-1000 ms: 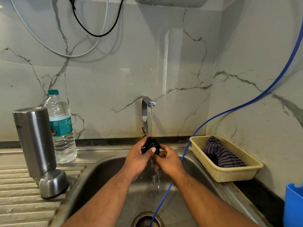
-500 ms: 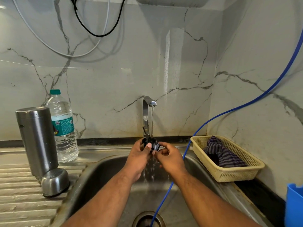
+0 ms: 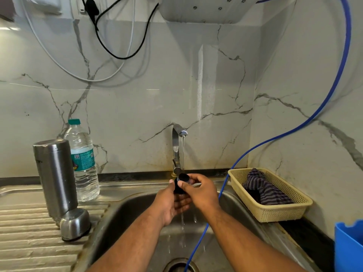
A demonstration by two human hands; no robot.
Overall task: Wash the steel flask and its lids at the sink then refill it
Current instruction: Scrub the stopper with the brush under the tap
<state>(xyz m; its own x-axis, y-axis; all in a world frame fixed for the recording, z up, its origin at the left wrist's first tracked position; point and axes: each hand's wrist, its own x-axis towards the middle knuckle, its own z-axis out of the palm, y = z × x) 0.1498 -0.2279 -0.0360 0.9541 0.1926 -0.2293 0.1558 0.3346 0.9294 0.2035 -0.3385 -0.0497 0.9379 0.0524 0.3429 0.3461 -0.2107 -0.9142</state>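
Directly under the running tap, a small black lid is held over the sink. It is pinched by the right hand, with the thumb laid across its front and the fingers curled behind. The left hand is kept palm-up just beneath, its fingers loosely straight in the falling water. The steel flask is stood upright on the draining board at the left. A domed steel cap is set at its foot, and a plastic water bottle is placed just behind.
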